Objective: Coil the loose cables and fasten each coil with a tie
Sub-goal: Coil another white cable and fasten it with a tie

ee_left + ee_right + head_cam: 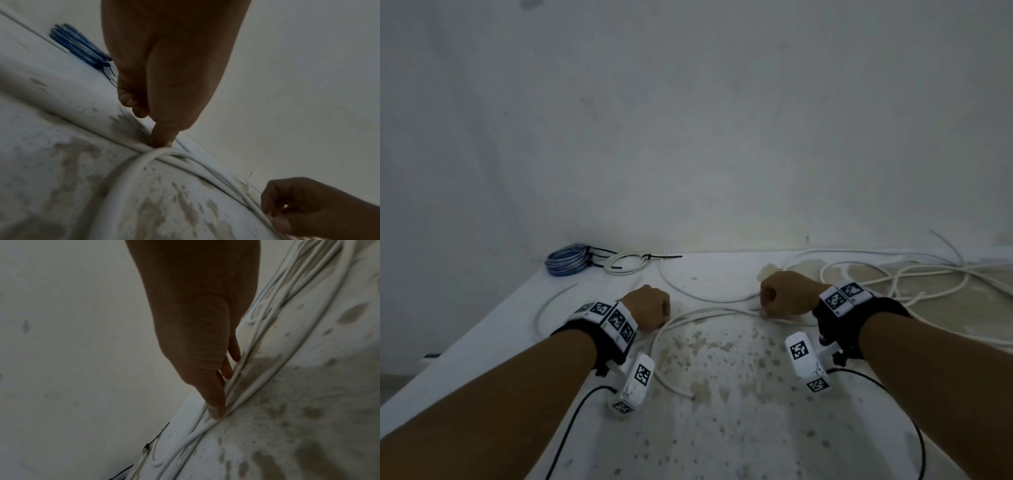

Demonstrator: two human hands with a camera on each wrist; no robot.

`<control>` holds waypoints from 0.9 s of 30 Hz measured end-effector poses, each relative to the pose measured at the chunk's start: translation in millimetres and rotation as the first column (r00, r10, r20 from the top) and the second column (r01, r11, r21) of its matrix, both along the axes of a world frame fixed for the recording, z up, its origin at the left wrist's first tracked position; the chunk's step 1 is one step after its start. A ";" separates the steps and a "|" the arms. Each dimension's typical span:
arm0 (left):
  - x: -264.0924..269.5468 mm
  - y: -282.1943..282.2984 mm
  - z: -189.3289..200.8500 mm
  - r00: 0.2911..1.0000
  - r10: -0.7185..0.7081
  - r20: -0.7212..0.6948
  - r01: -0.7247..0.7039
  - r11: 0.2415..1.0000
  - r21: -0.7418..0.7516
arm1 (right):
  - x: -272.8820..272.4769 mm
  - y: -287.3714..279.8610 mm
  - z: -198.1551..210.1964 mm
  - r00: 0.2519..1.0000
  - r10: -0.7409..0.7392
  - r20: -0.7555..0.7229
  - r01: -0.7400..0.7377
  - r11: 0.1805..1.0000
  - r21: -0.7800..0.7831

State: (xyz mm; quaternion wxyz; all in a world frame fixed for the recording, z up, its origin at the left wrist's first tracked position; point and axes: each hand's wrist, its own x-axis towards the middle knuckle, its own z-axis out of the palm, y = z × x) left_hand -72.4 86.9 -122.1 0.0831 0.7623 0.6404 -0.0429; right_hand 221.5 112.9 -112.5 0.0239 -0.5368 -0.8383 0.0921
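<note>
Surface, head view: I'm over a stained white table [739,428] set against a pale wall [688,120].
Far-left corner: a blue coil [566,260] and a small white coil [627,263], each cinched with a black tie [664,256].
Loose white cable [709,311]: it loops across the middle between my fists; more slack is tangled far right.
Left hand [650,307]: curled, knuckles up, at the cable's left bend.
Right hand [786,294]: curled too, fingertips down on the cable.
Left wrist view: my thumb and fingers [162,138] pinch the cable [131,170] where its loop crosses itself; the blue coil [80,47] lies behind.
Right wrist view: my fingertips [216,412] nip one strand of cable [242,395] against the tabletop; a tied white coil sits beyond.
</note>
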 end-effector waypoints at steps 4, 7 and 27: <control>4.2 -1.9 4.0 0.999 0.048 0.015 -0.050 0.975 0.216 | 17.7 -17.4 -3.9 1.000 0.004 -0.004 -0.004 0.999 0.039; 5.5 -0.8 18.0 0.982 0.066 0.177 -0.150 0.844 0.515 | 23.1 -25.1 -5.0 0.999 0.011 -0.033 -0.010 1.000 0.026; 9.4 -4.5 97.4 0.804 -0.181 0.566 -0.434 0.473 0.767 | 37.7 -11.1 1.4 0.862 -0.421 -0.282 0.481 0.856 0.190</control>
